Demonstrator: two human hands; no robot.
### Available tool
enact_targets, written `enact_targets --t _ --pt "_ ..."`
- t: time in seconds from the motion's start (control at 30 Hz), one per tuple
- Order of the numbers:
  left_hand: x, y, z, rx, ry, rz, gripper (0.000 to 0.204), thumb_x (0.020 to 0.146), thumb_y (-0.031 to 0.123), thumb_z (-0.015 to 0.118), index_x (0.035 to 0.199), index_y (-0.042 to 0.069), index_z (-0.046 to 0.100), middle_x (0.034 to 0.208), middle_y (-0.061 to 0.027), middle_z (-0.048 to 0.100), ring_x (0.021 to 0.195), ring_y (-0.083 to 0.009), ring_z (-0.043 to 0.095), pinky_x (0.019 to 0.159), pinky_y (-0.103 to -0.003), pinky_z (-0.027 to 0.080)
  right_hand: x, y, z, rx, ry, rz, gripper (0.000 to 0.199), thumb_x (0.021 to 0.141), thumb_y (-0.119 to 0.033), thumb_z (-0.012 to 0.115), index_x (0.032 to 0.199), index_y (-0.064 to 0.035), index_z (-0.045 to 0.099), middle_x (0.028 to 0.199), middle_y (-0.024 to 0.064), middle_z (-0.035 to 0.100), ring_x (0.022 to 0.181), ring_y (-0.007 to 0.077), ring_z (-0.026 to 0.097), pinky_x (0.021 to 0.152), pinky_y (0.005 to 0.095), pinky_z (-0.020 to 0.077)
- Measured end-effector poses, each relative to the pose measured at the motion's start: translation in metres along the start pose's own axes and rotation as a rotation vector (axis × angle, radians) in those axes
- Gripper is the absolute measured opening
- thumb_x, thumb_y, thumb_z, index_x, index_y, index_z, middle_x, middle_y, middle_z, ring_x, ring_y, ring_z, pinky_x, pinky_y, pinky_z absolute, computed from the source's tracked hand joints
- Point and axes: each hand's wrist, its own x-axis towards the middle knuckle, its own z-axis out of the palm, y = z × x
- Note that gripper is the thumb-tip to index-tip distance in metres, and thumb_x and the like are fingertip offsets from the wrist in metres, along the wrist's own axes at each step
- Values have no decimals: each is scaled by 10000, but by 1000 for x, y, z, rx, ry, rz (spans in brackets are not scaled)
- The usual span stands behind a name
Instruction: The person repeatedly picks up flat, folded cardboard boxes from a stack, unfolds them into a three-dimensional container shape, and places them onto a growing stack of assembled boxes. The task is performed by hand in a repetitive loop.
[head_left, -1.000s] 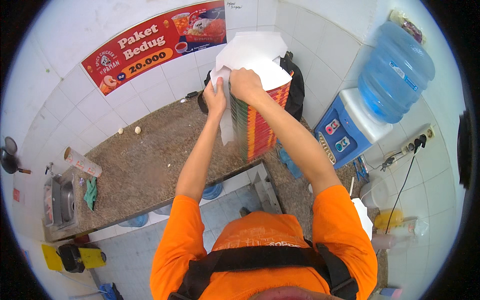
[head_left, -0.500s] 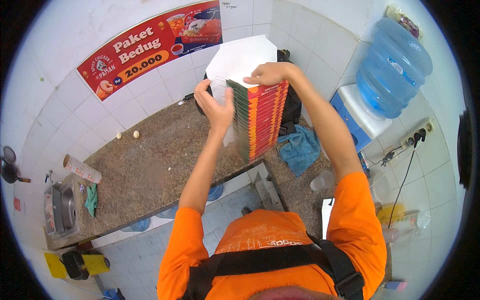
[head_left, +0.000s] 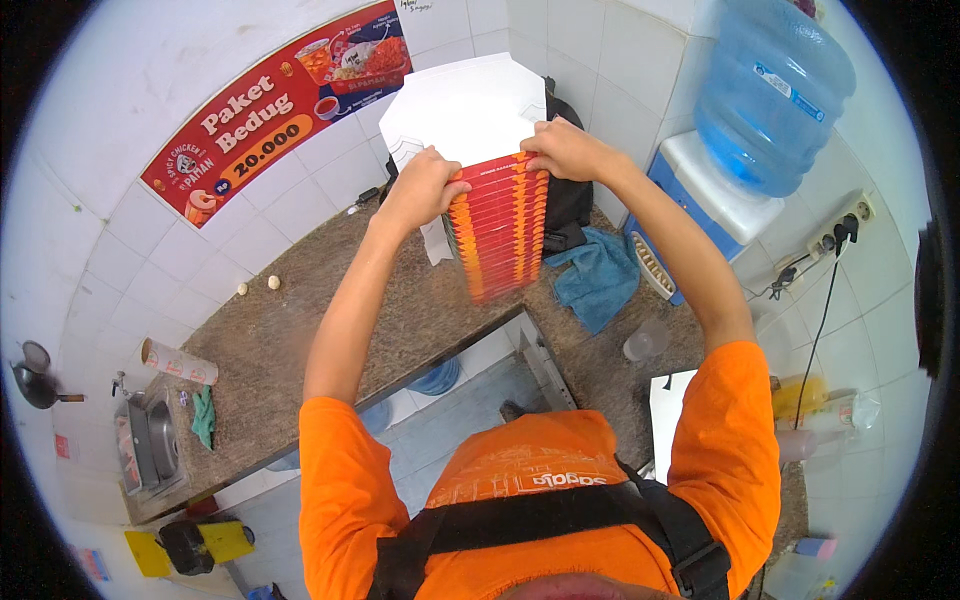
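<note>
Two hands at the carton stack, equally near: left hand at the upper left front corner, right hand at the upper right. Fingers curled closed, pinching the top carton by the red front edge. Drops straight down between both, long axis upright, standing on the worktop.

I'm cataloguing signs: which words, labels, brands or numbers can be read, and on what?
Described, not copied:
Red wall poster: large white title and dark number, readable.
Orange shirt: white lettering, partly clear.
Water bottle: label too small.
Red carton stack: fine white print, too small.
White tube: red print, blurred.
Wall tile: dark handwriting, unclear.
</note>
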Motion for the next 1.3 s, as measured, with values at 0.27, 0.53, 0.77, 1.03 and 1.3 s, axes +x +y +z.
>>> enact_targets --t 0.27,0.53,0.77,1.03,1.3 --pt "-4 -12 9 11 43 94 226 907 218 750 888 -5 721 842 -211 684 901 -375 643 1079 -519 433 -1 -9 -4 -14 -83 58 162 950 -205 702 989 -49 724 930 153 655 970 319 625 940 474 437" --pt "2 15 -8 -20 288 117 423 849 243 820 1190 27 695 1118 -159 680 1190 -335 555 1043 -481 446 -29 -24 -6 -3 344 32 390 918 -268 757 1258 -85 703 1302 106 679 1315 351 557 1083 490 434" --pt "-134 95 51 -340 650 -139 228 817 2 750 1026 1 659 963 -157 668 861 -324 654 799 -395 524 -202 -124 -72 208 625 488 319 929 -189 748 1213 -52 703 1216 120 711 1150 272 658 973 370 512" --pt "-531 184 314 -733 -420 -1240 235 937 184 711 1121 42 678 1017 -113 727 876 -232 694 791 -372 556 -465 -226 90 105 104 1326 676 782 -312 892 1346 -68 608 1386 169 614 1287 347 572 1015 467 488" --pt "-605 147 342 -587 -1194 -759 402 965 386 659 1210 68 688 1157 -171 737 1052 -347 702 935 -458 540 -490 -289 135 144 -198 1549 975 639 -320 959 1491 -232 492 1636 170 348 1471 425 337 1152 546 412"
